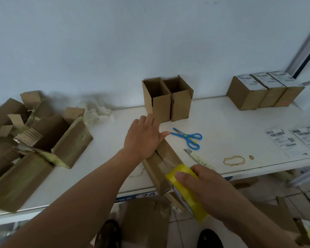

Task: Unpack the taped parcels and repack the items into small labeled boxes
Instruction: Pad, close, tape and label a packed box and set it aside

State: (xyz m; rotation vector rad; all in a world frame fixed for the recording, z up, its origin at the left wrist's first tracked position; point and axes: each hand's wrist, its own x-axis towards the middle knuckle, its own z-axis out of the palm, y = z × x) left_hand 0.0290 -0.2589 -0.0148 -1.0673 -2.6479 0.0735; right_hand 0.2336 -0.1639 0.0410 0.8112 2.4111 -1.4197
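- The smooth white counter point(222, 122) runs wide, with a brown ring stain point(234, 160) near its front edge.
- On the left, torn open parcels point(43, 140) of rough corrugated cardboard lie in a heap, yellowish tape clinging to the flaps; white stuffing point(98, 110) sits behind them.
- At centre, a long narrow brown box point(164, 165) lies flat, its near end past the counter's edge, clear tape along its seam.
- The left hand point(143, 138) presses flat on the box's far end, fingers straight, no grip.
- The right hand point(204, 187) has its grip curled round a glossy yellow tape roll point(184, 190), at the box's near end.
- Two upright open boxes point(167, 99) stand by the wall; three labeled boxes point(263, 90) sit far right.
- Flat printed label sheets point(293, 140) lie at the right.
- Blue plastic scissors point(189, 137) and a slim utility knife point(198, 157) lie beside the box.
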